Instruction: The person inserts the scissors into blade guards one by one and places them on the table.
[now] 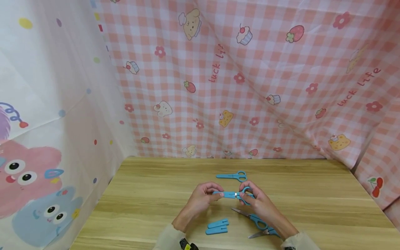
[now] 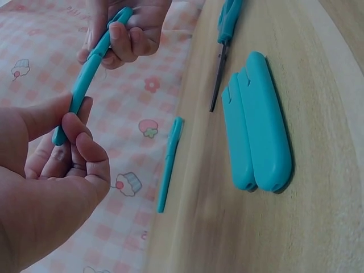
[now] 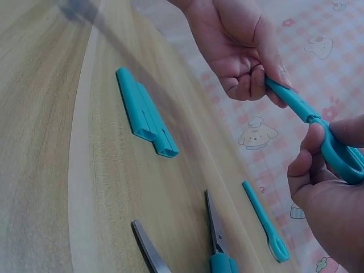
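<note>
Both hands hold one pair of blue scissors above the table. The left hand [image 1: 200,199] pinches the tip end of the blue blade cover [image 1: 229,194] between thumb and fingers. At the other end, the right hand [image 1: 259,201] grips the scissors' handle loops [image 3: 341,159]. The cover sits over the blades, with a small sliver of metal showing by the handles in the head view. Beyond the hands lies another covered pair of scissors [image 1: 231,176]. Two loose blue covers [image 2: 264,125] rest side by side on the table nearer the body.
Two uncovered scissors lie under the right forearm: one with its blade [image 1: 240,211] pointing left and back, the other with its blade [image 1: 258,234] pointing left. The wooden table [image 1: 140,194] ends at a pink checked cloth [image 1: 175,132], and a white printed cloth [image 1: 78,139] hangs at left.
</note>
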A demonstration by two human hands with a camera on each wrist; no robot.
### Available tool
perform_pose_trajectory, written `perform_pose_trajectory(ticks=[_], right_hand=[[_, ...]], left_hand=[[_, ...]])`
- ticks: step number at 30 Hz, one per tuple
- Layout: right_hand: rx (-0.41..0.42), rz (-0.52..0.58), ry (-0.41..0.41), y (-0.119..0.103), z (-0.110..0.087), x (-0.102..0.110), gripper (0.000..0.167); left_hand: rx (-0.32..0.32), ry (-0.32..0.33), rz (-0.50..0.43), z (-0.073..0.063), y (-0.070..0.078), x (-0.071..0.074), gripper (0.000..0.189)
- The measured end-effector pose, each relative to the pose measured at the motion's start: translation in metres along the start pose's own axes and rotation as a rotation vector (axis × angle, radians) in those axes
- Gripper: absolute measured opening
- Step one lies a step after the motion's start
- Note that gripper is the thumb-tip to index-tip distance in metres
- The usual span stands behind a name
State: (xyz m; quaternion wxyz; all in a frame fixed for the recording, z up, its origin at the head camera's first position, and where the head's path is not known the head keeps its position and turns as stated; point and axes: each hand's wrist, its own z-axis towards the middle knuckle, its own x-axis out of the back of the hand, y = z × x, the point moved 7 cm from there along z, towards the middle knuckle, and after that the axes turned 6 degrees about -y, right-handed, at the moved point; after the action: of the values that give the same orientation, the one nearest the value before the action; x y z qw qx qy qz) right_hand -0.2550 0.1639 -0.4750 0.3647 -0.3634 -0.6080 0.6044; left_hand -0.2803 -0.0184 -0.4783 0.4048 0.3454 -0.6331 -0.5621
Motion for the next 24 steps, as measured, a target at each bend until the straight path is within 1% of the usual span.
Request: perform_pose_trajectory(ticks=[6,11,15,24], right_hand=[[-0.004,0.013,-0.002,0.0013,-0.0004,-0.0016,0.015],[-0.016,0.020,-0.015,0.0032,-0.0009,-0.0036,0.016],[-0.020,0.017,-0.019,0.0042,-0.0009,-0.0042,0.017],[-0.054,0.001,-0.014,0.0070,0.0007,-0.0021,0.018]], left_hand=[[-0.005,0.000,0.000,-0.0004,0.0000,-0.0004,0.016],[-0.005,-0.002,0.027,-0.0005,0.0006,-0.0013,0.013],[-0.015,-0.011,0.035,0.0006,0.0010,-0.0034,0.013],[0.020,0.006,0.022,0.0024,-0.0041,-0.0026,0.011]])
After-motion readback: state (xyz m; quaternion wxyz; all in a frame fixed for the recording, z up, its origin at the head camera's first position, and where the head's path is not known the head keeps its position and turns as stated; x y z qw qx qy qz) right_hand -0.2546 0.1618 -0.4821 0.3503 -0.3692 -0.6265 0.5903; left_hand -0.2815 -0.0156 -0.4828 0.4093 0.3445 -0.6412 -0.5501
